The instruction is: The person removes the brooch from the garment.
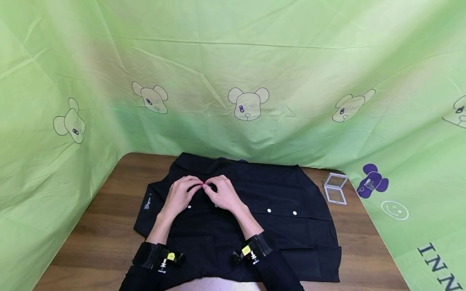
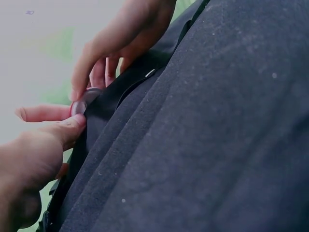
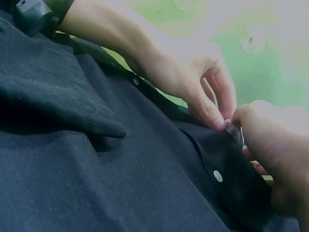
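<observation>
Green drape (image 1: 247, 48), brown table (image 1: 98, 230), and the shirt (image 1: 280, 186) lies lengthwise left to right!
Left hand (image 1: 182, 195) and right hand (image 1: 223, 195) pinch a small disc (image 3: 233, 131) against the shirt, directly between their fingertips; neither hand looks nearer.

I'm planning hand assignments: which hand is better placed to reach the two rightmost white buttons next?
Probably the right hand: it is nearer those white buttons, with the left hand on its far side. Both pinch the black garment.

The shirt (image 1: 262, 188) lies on the table (image 1: 105, 218) (case (image 1: 333, 187) rightward).
</observation>
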The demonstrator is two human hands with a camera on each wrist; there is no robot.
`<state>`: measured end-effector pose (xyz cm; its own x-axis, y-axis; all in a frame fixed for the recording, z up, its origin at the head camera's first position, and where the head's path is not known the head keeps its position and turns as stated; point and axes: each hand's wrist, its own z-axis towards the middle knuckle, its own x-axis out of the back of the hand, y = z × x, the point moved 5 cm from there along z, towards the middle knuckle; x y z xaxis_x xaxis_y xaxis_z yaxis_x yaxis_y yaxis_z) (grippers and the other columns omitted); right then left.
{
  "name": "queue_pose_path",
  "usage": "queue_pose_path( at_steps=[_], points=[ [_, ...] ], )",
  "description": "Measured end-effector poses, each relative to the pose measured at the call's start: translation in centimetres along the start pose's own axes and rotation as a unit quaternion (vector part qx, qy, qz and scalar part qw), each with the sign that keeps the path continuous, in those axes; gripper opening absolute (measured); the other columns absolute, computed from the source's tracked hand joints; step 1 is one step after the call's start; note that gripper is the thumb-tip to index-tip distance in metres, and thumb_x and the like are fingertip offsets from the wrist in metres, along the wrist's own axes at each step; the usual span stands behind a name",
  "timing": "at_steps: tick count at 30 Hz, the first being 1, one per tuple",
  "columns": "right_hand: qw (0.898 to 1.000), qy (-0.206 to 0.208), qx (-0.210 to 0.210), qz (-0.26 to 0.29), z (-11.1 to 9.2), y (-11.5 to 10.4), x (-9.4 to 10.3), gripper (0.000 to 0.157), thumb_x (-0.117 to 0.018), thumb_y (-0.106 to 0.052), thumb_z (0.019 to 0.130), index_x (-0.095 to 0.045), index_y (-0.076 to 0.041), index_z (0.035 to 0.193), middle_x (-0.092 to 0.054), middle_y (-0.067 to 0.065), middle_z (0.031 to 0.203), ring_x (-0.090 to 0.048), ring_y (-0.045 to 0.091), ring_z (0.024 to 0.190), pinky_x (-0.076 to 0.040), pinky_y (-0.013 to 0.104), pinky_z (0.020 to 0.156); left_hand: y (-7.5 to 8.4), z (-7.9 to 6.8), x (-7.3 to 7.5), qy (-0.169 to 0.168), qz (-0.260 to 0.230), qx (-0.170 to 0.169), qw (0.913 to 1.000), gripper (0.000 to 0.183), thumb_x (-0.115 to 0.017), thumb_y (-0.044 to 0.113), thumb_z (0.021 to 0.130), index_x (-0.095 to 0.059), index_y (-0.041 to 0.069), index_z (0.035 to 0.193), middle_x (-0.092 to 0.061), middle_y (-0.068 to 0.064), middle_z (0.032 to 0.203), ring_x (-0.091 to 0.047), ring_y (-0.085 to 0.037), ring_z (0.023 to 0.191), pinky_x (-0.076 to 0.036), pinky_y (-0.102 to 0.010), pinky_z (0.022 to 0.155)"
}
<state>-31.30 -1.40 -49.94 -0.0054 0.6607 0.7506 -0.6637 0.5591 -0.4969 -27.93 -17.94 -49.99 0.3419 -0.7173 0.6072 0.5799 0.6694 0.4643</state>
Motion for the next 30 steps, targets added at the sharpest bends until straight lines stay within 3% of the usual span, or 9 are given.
queue_pose_path(
  at_steps=[8,18,30],
  points=[
    [0.997,0.024,0.049,-0.046,0.1,-0.5,1.0,0.022,-0.072,-0.03,0.094,-0.08,-0.012,0.104,-0.077,-0.003,0.103,-0.062,0.015,0.105,-0.049,0.039,0.092,0.3,0.1,0.1,-0.007,0.027,0.028,0.9992,0.013,-0.082,0.009,0.087,-0.083,0.01,0.099,-0.076,-0.001,0.104,-0.067,-0.019,0.097,-0.057,-0.046,0.078],
    [0.983,0.044,0.112,-0.136,0.3,-1.6,1.3,0.01,-0.077,-0.024,0.09,-0.08,-0.014,0.093,-0.077,-0.003,0.093,-0.063,0.015,0.095,-0.049,0.037,0.084,1.5,0.7,0.4,-0.021,0.077,0.04,0.996,0.011,-0.081,0.013,0.088,-0.083,0.011,0.099,-0.075,0.0,0.104,-0.067,-0.021,0.096,-0.056,-0.046,0.077],
    [0.979,0.036,0.116,-0.163,0.2,-1.3,1.3,0.013,-0.071,-0.024,0.096,-0.08,-0.015,0.096,-0.077,-0.004,0.096,-0.062,0.014,0.095,-0.048,0.032,0.081,1.4,0.8,-0.1,-0.012,0.034,0.025,0.999,0.014,-0.079,0.009,0.09,-0.082,0.007,0.103,-0.074,-0.003,0.106,-0.068,-0.021,0.098,-0.057,-0.045,0.08]
  ],
)
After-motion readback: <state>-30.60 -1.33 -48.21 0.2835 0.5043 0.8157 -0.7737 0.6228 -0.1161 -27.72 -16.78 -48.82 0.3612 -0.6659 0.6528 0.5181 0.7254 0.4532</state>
